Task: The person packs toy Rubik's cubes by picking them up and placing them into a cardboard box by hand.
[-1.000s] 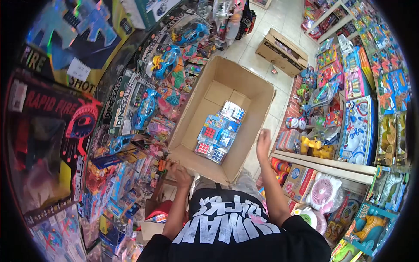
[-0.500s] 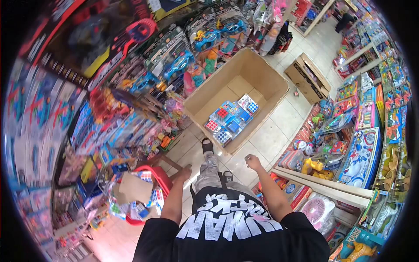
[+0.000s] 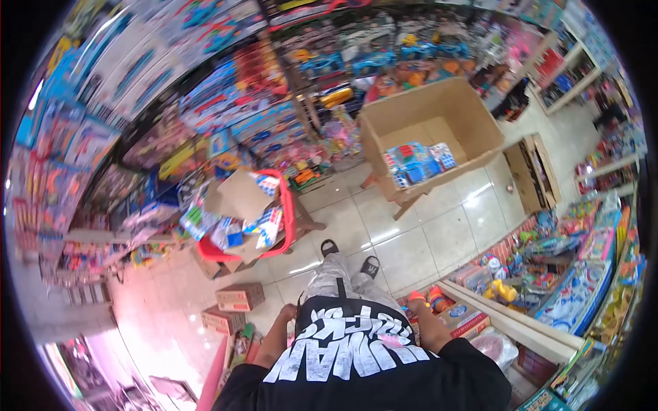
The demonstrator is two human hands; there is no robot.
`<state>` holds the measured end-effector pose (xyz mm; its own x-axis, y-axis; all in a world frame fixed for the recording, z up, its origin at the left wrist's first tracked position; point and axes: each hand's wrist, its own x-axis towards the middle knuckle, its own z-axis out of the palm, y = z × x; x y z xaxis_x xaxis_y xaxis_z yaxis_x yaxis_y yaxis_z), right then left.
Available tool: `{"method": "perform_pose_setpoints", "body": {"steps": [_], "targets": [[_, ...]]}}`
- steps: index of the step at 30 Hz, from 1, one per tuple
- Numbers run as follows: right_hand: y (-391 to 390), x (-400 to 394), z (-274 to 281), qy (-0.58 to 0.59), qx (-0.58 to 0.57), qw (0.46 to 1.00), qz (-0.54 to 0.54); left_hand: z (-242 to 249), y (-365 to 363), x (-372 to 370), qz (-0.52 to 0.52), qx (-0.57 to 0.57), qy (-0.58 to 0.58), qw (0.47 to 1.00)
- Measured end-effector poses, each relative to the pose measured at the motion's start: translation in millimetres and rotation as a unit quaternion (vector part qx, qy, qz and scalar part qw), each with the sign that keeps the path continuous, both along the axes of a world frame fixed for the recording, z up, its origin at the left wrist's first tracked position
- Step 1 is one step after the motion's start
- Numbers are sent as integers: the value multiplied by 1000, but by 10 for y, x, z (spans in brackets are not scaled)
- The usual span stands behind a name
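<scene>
My left hand [image 3: 288, 314] hangs low beside my left hip, its fingers curled in with nothing showing in them. On the other side, my right hand [image 3: 418, 308] is down near my right hip, close to the shelf of toys; its fingers are too blurred to read. Ahead of my left hand stands a red basket [image 3: 288, 212] holding packaged puzzle cubes [image 3: 267, 226] and a loose piece of brown cardboard [image 3: 240, 197]. Farther forward, a large open cardboard box [image 3: 473, 103] has several cube packs [image 3: 415, 164] at its bottom.
Small cartons [image 3: 240, 296] sit on the tiled floor [image 3: 356, 205] to the left. A flatter brown box [image 3: 528, 175] stands right of the large box. Toy shelves [image 3: 507, 315] run along the right, and hanging packaged toys [image 3: 240, 89] line the left and far sides.
My view has swung left, so the red basket and large box appear farther right, and cartons have come into view. Both hands have dropped closer to my hips.
</scene>
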<state>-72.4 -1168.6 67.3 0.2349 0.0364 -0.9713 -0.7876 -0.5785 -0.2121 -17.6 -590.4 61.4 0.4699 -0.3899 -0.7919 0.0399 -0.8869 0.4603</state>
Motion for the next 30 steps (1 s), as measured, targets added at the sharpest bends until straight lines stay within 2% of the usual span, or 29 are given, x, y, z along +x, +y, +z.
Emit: {"method": "perform_pose_setpoints", "body": {"steps": [1,2,3,4,5,6,7,8,9,10,11,12,13,14,15,16,18,20,22,24,25,27,28,30], "targets": [[54,-132,-174,15,-19,1000,-16,60,192,-269,-88,-31,56,994],[53,-306,-493,29,-40,998,-36,125,256,-508,-72,-29,58,995],[109,-288,-548,45,-53,993,-96,158,304,-691,154,70,202,965],[74,-234,-593,47,-54,994,-84,187,356,-868,365,160,334,854],[66,-55,-510,-108,-10,977,181,236,389,-947,373,157,338,850],[64,52,-466,-253,37,867,427,278,424,-951,420,142,316,839],[-39,37,-875,-351,27,767,536,338,477,-904,464,129,294,825],[-19,125,-1129,-280,23,910,305,361,566,-818,506,115,270,811],[62,217,-1236,-188,15,981,49,298,687,-687,513,87,185,834],[142,464,-818,-188,13,981,53,165,805,-591,516,58,99,849],[539,941,-443,-136,-65,983,-102,-93,955,-521,536,53,-99,837],[772,1223,-215,-251,-100,956,-116,40,1026,-289,564,-3,-228,794],[958,1498,-221,-405,-183,896,-17,518,975,61,592,-60,-301,745],[1297,1859,217,-443,-127,881,-108,469,1178,312,604,-71,-339,718],[1584,2177,331,-535,-85,824,-167,1013,1130,527,607,-76,-335,716],[2015,2473,773,-607,-24,764,-216,1678,998,998,687,-121,-378,609],[2816,2921,1899,-650,-31,742,-162,1829,1172,1413,662,-168,-472,558],[3397,3202,2395,-739,-33,670,-67,2569,944,1805,626,-222,-447,599],[3985,3360,2748,-706,65,702,-67,2523,967,2103,387,-189,-570,700],[4405,3436,2754,-718,28,695,22,2700,834,2406,216,-203,-573,764],[4561,3449,2751,-719,25,695,24,2673,765,2472,217,-207,-573,763],[4774,3454,2724,-731,-234,612,189,2627,654,2530,128,-130,-572,800],[4798,3512,2661,-732,-236,611,189,2611,637,2561,127,-132,-573,799],[4793,3600,2492,-698,-319,598,232,2585,632,2578,125,-111,-512,843]]}}
